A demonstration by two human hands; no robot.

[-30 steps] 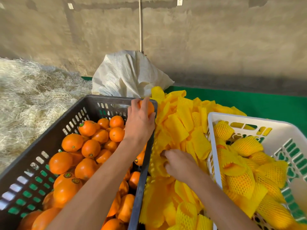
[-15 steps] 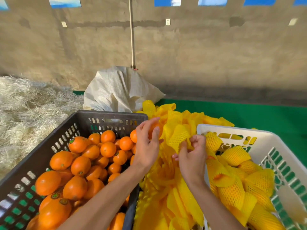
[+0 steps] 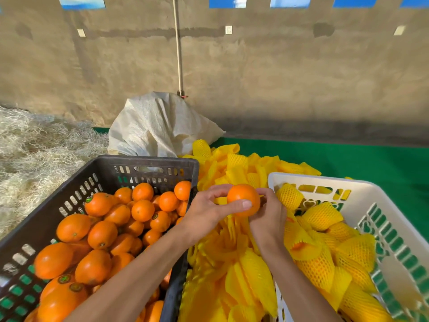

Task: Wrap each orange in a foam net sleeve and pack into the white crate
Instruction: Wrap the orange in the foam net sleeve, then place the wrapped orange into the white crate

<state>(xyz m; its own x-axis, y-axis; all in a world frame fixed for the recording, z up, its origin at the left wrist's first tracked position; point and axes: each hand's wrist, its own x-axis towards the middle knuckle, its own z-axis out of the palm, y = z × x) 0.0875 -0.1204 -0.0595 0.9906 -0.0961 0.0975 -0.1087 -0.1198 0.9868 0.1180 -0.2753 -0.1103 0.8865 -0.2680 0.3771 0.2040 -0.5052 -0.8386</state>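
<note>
2 bare forearms enter from the near edge, 1 at lower left and 1 at lower right, each uncovered from the frame edge up to the wrist with no sleeve cuff showing. The left hand and the right hand are both bare and ungloved. The left thumbnail is short and plain, unpainted.

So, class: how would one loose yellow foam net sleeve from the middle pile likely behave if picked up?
Probably floppy: the foam net sleeves lie bent and crumpled. Likely very light, being open foam mesh. Probably stretchy, since those on the wrapped oranges bulge round the fruit.
</note>
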